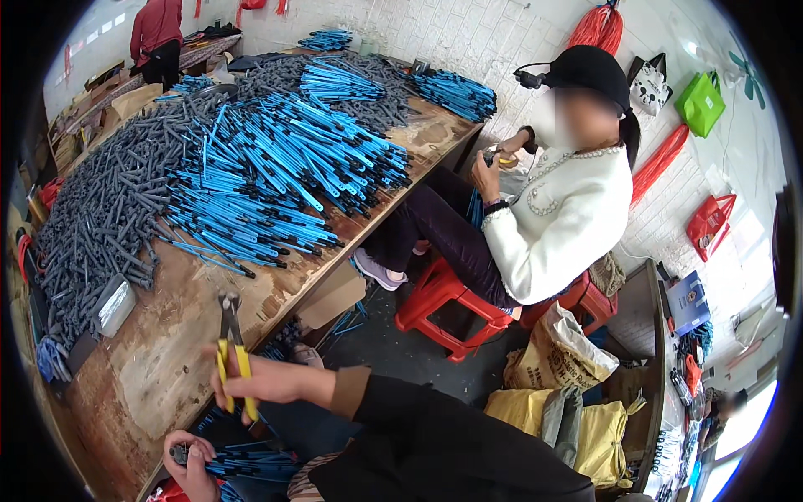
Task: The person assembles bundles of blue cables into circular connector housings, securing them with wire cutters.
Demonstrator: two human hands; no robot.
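Observation:
My right hand (259, 381) is closed around the yellow handles of a pair of pliers (229, 322). Their dark jaws point away from me over the bare wood of the workbench (159, 360). Lower down, by the bench's near edge, my left hand (191, 468) pinches a short dark grey plastic piece (178, 454). Beside it, a bunch of slim blue plastic strips (255, 463) lies across my lap. Whether the grey piece is joined to one of those strips I cannot tell. The pliers and the grey piece are apart.
Heaps of blue strips (276, 167) and dark grey pieces (109, 201) cover the far bench. A silvery block (115, 305) lies at left. Across from me a person in white (569, 209) sits on a red stool (452, 305), hands busy. Sacks (556, 356) stand at right.

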